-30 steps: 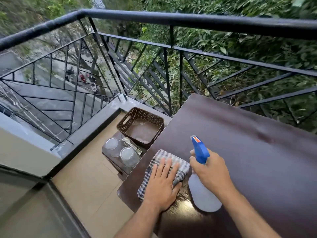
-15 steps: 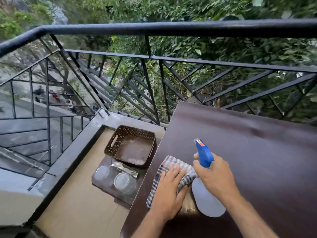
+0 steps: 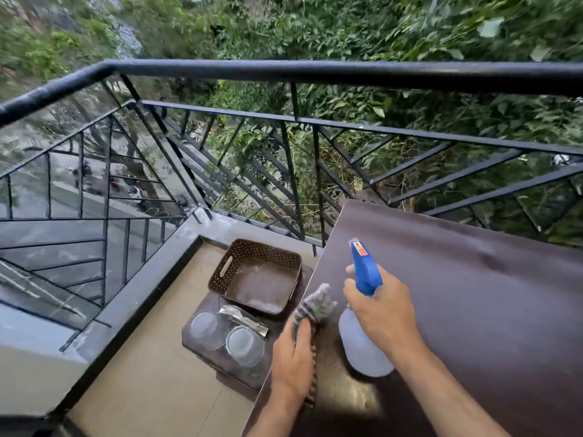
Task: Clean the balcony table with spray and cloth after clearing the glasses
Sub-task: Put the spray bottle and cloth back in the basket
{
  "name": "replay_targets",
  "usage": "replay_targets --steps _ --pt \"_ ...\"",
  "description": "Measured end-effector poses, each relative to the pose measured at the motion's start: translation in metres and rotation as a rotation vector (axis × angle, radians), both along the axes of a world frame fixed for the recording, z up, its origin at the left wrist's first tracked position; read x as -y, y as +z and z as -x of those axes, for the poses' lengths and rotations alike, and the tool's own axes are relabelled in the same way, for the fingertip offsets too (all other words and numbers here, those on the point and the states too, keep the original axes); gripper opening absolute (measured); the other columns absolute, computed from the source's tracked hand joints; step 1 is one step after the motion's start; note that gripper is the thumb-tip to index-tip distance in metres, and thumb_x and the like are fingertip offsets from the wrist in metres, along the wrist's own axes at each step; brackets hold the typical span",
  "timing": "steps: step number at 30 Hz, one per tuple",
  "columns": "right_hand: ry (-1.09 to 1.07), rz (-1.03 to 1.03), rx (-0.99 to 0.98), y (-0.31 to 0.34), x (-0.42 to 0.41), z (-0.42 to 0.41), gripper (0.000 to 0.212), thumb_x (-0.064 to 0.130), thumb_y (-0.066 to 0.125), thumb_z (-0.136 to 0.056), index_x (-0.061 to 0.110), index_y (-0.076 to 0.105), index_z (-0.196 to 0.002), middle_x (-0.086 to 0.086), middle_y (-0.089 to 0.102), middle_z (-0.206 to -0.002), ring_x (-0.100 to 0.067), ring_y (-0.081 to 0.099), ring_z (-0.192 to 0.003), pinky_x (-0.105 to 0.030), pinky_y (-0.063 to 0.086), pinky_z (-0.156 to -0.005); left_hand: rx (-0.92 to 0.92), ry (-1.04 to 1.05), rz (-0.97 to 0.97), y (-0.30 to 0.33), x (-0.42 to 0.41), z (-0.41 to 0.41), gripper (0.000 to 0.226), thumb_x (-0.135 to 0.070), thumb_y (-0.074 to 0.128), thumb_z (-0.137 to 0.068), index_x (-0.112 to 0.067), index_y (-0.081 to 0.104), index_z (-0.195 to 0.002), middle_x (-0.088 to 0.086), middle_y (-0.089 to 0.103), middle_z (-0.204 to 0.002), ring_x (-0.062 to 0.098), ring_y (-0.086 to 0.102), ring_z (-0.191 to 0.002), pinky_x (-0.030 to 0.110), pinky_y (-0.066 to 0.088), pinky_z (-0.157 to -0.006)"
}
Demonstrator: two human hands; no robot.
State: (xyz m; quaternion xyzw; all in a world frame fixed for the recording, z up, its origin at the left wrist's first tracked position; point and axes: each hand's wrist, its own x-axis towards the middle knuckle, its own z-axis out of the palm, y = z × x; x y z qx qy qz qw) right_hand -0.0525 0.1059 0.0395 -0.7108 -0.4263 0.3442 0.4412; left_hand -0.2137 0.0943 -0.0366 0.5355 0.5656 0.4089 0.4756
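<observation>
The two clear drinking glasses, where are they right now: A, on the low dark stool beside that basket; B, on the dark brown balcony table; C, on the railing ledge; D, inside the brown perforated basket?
A: the two clear drinking glasses stand on the low dark stool, next to the brown perforated basket, off the dark brown balcony table.

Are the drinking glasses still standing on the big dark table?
No, the two glasses stand on a low stool beside the table, next to a brown basket.
</observation>
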Motion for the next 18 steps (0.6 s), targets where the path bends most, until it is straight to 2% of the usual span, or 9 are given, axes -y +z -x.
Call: replay_targets --steps 3,6,8,10,12,13,14,16,18 --pt "0.008 -0.019 0.018 0.000 -0.020 0.024 0.015 0.036 0.057 -0.075 0.037 0.058 -0.090 0.018 0.067 -0.076 -0.024 0.062 -0.068 -0.036 0.050 -0.064 0.164 0.128 0.042 0.011 -0.010 0.013 0.029 -0.029 0.046 -0.102 -0.017 0.070 -0.113 -0.002 0.074 -0.110 0.015 0.067 -0.110 0.038 0.051 -0.096" --pt "0.001 -0.060 0.031 -0.004 -0.048 0.058 0.025 0.040 0.055 -0.072 0.021 0.058 -0.086 -0.005 0.065 -0.073 -0.031 0.058 -0.067 -0.042 0.052 -0.063 0.266 0.226 0.061 0.021 -0.024 0.033 0.028 -0.013 0.044 -0.105 -0.021 0.071 -0.102 -0.012 0.076 -0.099 -0.005 0.067 -0.096 0.007 0.049 -0.076" --pt "-0.029 -0.067 0.006 -0.008 -0.071 0.084 0.025 0.041 0.055 -0.071 0.019 0.057 -0.081 -0.006 0.060 -0.065 -0.030 0.053 -0.060 -0.044 0.051 -0.060 0.227 0.251 0.048 0.022 -0.036 0.051 0.025 -0.015 0.048 -0.103 -0.028 0.069 -0.099 -0.022 0.073 -0.093 -0.018 0.060 -0.095 -0.002 0.041 -0.075" --pt "-0.066 -0.053 -0.013 -0.013 -0.095 0.110 0.016 0.039 0.056 -0.072 0.024 0.053 -0.076 0.000 0.056 -0.061 -0.025 0.048 -0.057 -0.042 0.048 -0.058 0.207 0.252 0.020 0.022 -0.050 0.067 0.023 -0.034 0.052 -0.097 -0.026 0.069 -0.110 -0.021 0.072 -0.105 -0.008 0.061 -0.107 0.008 0.044 -0.090" --pt "-0.089 -0.048 -0.043 -0.022 -0.120 0.137 0.016 0.036 0.059 -0.075 0.023 0.060 -0.085 -0.001 0.062 -0.067 -0.030 0.056 -0.064 -0.042 0.050 -0.063 0.224 0.255 -0.017 0.022 -0.074 0.086 0.044 -0.043 0.052 -0.090 -0.017 0.065 -0.123 -0.004 0.071 -0.118 0.015 0.062 -0.119 0.036 0.046 -0.103" --pt "-0.096 -0.049 -0.061 -0.027 -0.131 0.147 0.020 0.033 0.062 -0.077 0.020 0.063 -0.091 -0.003 0.065 -0.072 -0.033 0.060 -0.070 -0.043 0.051 -0.066 0.216 0.255 -0.034 0.021 -0.085 0.094 0.048 -0.046 0.052 -0.089 -0.016 0.064 -0.125 -0.001 0.070 -0.121 0.019 0.061 -0.120 0.041 0.045 -0.104" --pt "-0.109 -0.053 -0.087 -0.034 -0.143 0.158 0.020 0.030 0.064 -0.079 0.018 0.064 -0.094 -0.004 0.067 -0.074 -0.034 0.062 -0.073 -0.042 0.050 -0.068 0.166 0.253 -0.059 0.021 -0.097 0.101 0.050 -0.050 0.050 -0.089 -0.019 0.063 -0.126 -0.005 0.070 -0.121 0.015 0.061 -0.120 0.036 0.045 -0.104" --pt "-0.151 -0.059 -0.125 -0.050 -0.165 0.177 0.015 0.024 0.068 -0.083 0.019 0.067 -0.098 0.001 0.066 -0.074 -0.029 0.061 -0.073 -0.035 0.047 -0.066 0.018 0.241 -0.095 0.019 -0.120 0.115 0.047 -0.055 0.043 -0.090 -0.030 0.065 -0.122 -0.022 0.068 -0.116 -0.002 0.060 -0.114 0.012 0.042 -0.095" --pt "-0.185 -0.084 -0.154 -0.068 -0.182 0.191 0.013 0.018 0.072 -0.087 0.022 0.068 -0.098 0.005 0.064 -0.073 -0.022 0.060 -0.071 -0.029 0.041 -0.062 -0.054 0.228 -0.071 0.016 -0.144 0.127 0.035 -0.050 0.041 -0.093 -0.035 0.065 -0.115 -0.031 0.067 -0.108 -0.009 0.059 -0.105 0.004 0.039 -0.084"
